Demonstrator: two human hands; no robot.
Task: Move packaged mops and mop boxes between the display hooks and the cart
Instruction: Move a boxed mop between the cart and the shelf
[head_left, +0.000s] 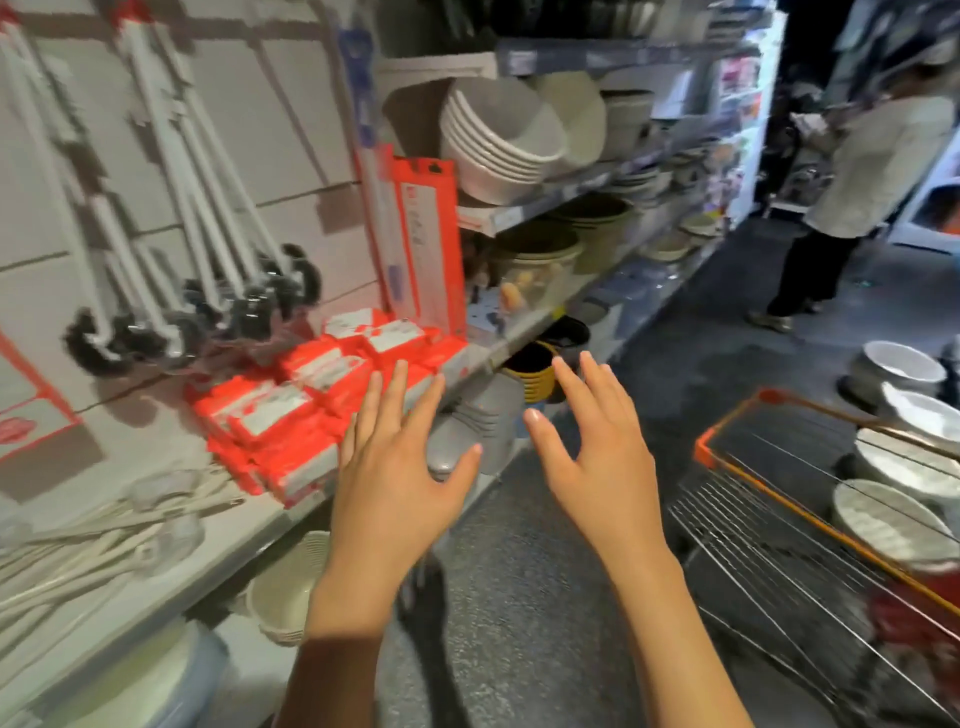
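Tall orange mop boxes (423, 244) hang upright at the right end of the display wall. Below them, several flat orange-and-white packages (291, 421) lie stacked on the shelf. My left hand (400, 462) hovers with fingers spread just right of that stack, holding nothing. My right hand (592, 447) is also spread and empty, out over the aisle floor. The wire cart (779, 525) with an orange rim stands at the right, bowls inside it. The whole view is blurred.
White-handled black brushes (208, 270) hang on the wall at left. Stacked bowls and basins (498, 135) fill the shelves beyond. A person in a white top (857, 176) stands down the aisle. More bowls (898, 364) sit on the floor at right.
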